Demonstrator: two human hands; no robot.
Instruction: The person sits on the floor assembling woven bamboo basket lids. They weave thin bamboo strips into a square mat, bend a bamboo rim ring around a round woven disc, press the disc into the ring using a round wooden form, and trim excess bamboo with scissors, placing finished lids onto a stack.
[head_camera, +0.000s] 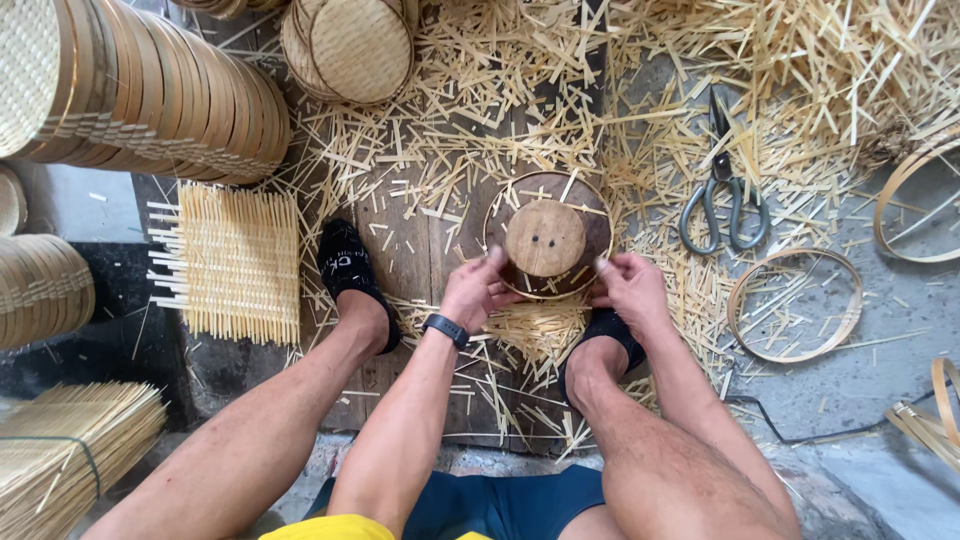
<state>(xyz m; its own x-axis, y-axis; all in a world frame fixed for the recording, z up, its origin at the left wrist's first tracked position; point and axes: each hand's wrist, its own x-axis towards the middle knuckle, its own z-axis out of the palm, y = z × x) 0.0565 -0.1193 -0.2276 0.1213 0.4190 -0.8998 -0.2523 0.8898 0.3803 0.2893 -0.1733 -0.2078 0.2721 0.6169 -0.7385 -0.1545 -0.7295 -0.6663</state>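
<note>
So you've got both hands down on that round wooden block (545, 238), the one with two small dark holes in its top, sitting on the plank floor (400, 215) between your feet. A thin bamboo hoop (497, 205) runs around the block, and your hands are working its near edge. Your left hand (475, 290) is curled with the fingertips pinching the hoop at the block's lower left side. Your right hand (630, 285) does the same at the lower right, thumb and fingers pressed together on the rim. There's a black watch (446, 329) on your left wrist.

Around you it's a proper mess of bamboo offcuts (560, 110) all over the floor. A pair of shears (722, 195) lies well off to the right of the block, and just below them a loose bamboo ring (795, 305) sits on the concrete. On your left there's a flat woven mat (235, 262) next to your left foot, and behind it a long stack of finished woven trays (140, 90) lying on its side.
</note>
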